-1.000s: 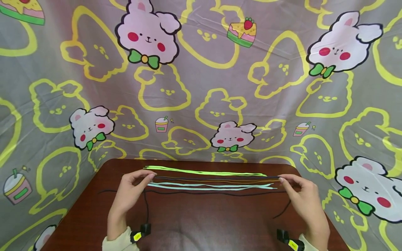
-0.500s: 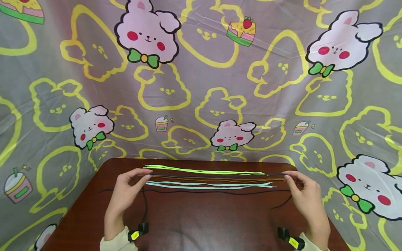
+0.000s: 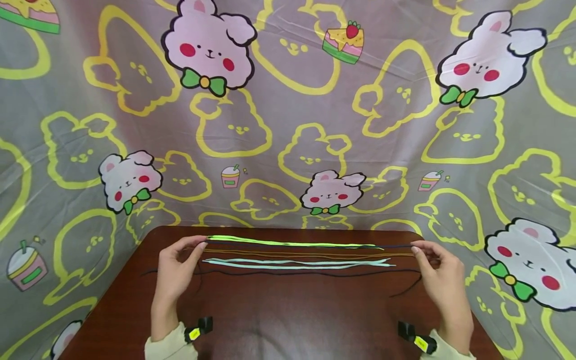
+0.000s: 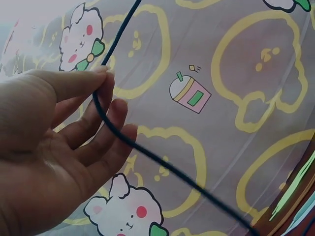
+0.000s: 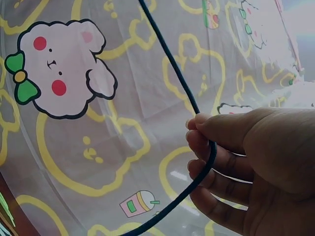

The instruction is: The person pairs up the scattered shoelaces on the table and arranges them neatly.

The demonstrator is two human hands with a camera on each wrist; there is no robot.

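Note:
A dark blue cord [image 3: 398,246] is stretched nearly straight between my two hands. My left hand [image 3: 173,275] pinches it between thumb and index finger, and the tail of the cord [image 4: 172,169] hangs down past the other fingers in the left wrist view. At the other side my right hand [image 3: 443,277] pinches it the same way, its loose end [image 5: 189,189] curving down below in the right wrist view. In the head view the taut stretch overlaps the lime green laces [image 3: 288,244] at the back of the table.
Nearer than the lime laces lie a brown cord [image 3: 292,254], pale blue laces [image 3: 283,267] and a long black cord [image 3: 315,273], all running sideways on the dark brown table [image 3: 292,310]. Behind stands a grey cartoon-print curtain [image 3: 279,200].
Both hands have moved farther back and slightly apart, taking the dark blue cord from over the brown cord to over the lime laces. The laces on the table stay put.

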